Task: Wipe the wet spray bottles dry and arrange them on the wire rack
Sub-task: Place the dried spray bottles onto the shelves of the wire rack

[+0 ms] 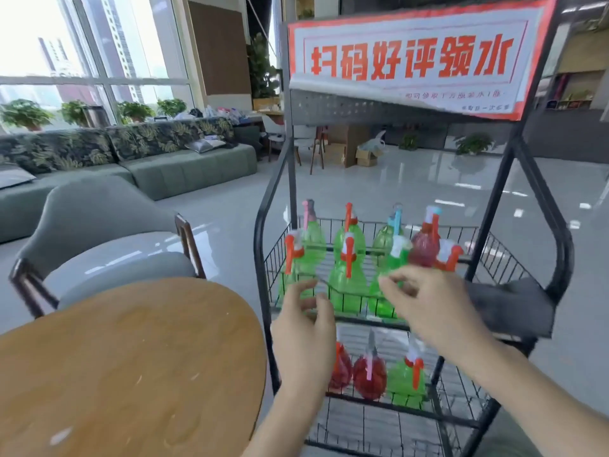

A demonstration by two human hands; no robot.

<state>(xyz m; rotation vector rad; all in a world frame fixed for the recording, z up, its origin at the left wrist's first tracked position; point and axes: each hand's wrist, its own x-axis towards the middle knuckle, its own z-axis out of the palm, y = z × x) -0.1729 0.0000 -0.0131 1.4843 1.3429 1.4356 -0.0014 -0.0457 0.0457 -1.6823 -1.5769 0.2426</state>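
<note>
Nearest, our left hand [304,328] and right hand [431,308] hover side by side with fingers loosely spread, gripping nothing. Left of the left hand lies the round wooden table [131,364]. Just beyond our fingertips stands the wire rack [494,255], its upper basket filled with green spray bottles [347,285]; a dark cloth [514,305] drapes its edge right of our right hand. Under our wrists, red bottles [369,377] sit on the lower shelf. Farthest, a red-lettered sign [408,57] tops the rack.

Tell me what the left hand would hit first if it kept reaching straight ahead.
Probably the leftmost green spray bottle on the wire rack's upper basket: the left hand's fingers point at it. Depth is unclear.
</note>
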